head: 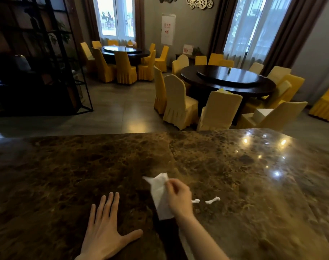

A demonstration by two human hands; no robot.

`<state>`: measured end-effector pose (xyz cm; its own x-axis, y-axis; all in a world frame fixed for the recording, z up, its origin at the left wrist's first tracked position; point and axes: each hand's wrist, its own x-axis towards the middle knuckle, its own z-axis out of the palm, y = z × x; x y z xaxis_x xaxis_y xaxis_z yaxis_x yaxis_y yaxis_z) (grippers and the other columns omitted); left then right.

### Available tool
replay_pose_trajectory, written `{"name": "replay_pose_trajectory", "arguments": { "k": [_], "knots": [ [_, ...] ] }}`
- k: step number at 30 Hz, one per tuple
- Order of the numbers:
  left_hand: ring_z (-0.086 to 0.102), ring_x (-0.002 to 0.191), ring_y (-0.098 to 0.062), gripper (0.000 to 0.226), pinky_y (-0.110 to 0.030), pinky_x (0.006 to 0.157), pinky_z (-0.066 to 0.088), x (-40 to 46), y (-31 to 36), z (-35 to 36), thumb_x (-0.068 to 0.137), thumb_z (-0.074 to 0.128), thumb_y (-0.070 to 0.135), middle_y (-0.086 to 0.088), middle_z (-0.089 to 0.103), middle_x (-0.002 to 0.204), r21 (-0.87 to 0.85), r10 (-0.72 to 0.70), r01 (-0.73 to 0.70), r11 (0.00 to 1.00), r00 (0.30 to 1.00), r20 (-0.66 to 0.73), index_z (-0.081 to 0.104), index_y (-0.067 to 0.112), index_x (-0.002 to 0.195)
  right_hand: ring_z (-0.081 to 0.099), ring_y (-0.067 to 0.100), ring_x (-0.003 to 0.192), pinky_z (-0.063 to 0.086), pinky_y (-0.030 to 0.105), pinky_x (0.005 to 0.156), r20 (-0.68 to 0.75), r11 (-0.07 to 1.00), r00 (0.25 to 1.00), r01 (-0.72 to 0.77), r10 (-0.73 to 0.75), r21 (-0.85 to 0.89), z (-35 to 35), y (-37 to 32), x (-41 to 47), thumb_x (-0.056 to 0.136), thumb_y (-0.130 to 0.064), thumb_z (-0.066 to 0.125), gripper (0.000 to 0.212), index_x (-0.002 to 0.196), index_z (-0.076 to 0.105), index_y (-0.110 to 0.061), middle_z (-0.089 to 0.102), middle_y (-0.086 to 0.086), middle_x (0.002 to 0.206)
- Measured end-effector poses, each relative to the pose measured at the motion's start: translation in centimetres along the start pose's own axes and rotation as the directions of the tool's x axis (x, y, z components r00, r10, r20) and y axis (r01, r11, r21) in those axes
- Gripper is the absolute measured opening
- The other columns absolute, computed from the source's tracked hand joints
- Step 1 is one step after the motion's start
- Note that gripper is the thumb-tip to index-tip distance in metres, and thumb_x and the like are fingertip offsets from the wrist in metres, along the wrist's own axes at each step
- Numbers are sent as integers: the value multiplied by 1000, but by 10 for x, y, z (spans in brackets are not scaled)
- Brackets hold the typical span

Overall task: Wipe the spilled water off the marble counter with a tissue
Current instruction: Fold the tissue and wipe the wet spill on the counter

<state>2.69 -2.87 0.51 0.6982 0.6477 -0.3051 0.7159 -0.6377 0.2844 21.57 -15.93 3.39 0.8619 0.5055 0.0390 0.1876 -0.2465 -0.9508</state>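
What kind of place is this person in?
Probably a restaurant or banquet hall: round dark dining tables with turntables, ringed by yellow-covered chairs, seen across a marble counter.

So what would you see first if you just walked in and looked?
Probably the white tissue pinched in the right hand above the shiny brown marble counter, with the left hand spread flat beside it. Then the yellow chairs around the dark round tables behind.
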Motion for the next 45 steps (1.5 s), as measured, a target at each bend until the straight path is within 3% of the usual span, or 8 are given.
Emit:
{"name": "replay_pose_trajectory", "arguments": {
  "k": [6,10,14,17,22,28,39,45],
  "knots": [
    [-33,151,-18,149,-51,127,-16,13,36,9,43,15,116,6,-38,160,37,31,-31,999,1000,6,-36,26,150,63,24,86,50,38,73,-288,867,871,-254,397,428,-125,24,31,102,-19,55,19,102,73,-13,71,8,97],
    [-32,151,-20,142,-52,127,-14,12,43,19,42,1,114,5,-37,161,121,7,-7,993,1000,0,-35,27,148,64,16,88,52,39,77,-471,983,863,-140,180,119,-188,37,32,101,-23,57,24,84,69,-35,71,-4,93],
    [-30,152,-20,139,-52,128,-13,13,44,20,43,-4,113,4,-36,161,158,1,0,987,1000,-4,-36,27,148,64,-5,93,50,16,78,-265,975,961,23,-83,-222,-181,52,24,99,-22,60,21,95,71,-39,72,-17,100],
    [-30,152,-20,141,-52,128,-12,14,44,19,40,-5,112,5,-38,159,169,-5,5,986,1000,2,-37,27,147,43,15,139,33,37,114,16,912,995,93,-95,-399,-144,77,15,99,-27,60,27,125,67,-26,56,-3,143],
    [-28,153,-20,141,-52,128,-12,16,46,18,39,-3,113,7,-39,156,173,-23,18,985,999,24,-38,26,145,-18,15,150,-12,44,122,288,708,958,200,6,-677,-102,93,1,101,-60,24,64,158,6,-35,-4,-6,166],
    [-25,154,-20,142,-50,128,-12,19,47,18,35,-6,112,8,-40,153,187,-46,39,982,998,36,-40,26,142,-26,18,148,-19,46,119,557,584,829,475,-47,-658,-47,70,-14,99,-64,9,67,156,-4,-32,-16,-5,165],
    [-29,152,-20,143,-52,127,-15,19,47,17,34,-6,113,7,-42,154,170,-44,35,985,998,50,-40,27,143,-26,23,148,-10,50,122,111,469,988,48,107,-882,-146,110,17,103,-54,9,60,158,-3,-31,-16,2,166],
    [-26,154,-21,145,-52,128,-11,17,53,12,30,-8,111,6,-37,160,192,-65,50,980,995,70,-39,26,143,-27,28,147,-16,51,120,286,527,958,234,18,-817,-71,84,-3,101,-57,8,67,158,-2,-25,-17,7,165]
  ]
}}
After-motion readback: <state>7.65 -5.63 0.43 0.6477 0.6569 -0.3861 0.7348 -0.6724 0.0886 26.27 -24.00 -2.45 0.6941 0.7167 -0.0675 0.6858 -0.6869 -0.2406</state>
